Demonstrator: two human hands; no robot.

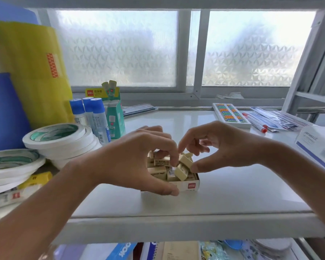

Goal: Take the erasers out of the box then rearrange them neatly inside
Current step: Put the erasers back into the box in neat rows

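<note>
The box (184,184) on the shelf (233,184) is full of jumbled erasers (181,171), so emptying has hardly begun. The left hand (139,158) pinches one eraser; the right hand (219,147), half curled, holds nothing.

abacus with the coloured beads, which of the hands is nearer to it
Right. The right hand is over the eraser box, below-left of the abacus; the left hand is farther left.

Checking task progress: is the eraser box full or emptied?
Still full: the box holds a jumbled heap of erasers, some tilted above its rim.
</note>
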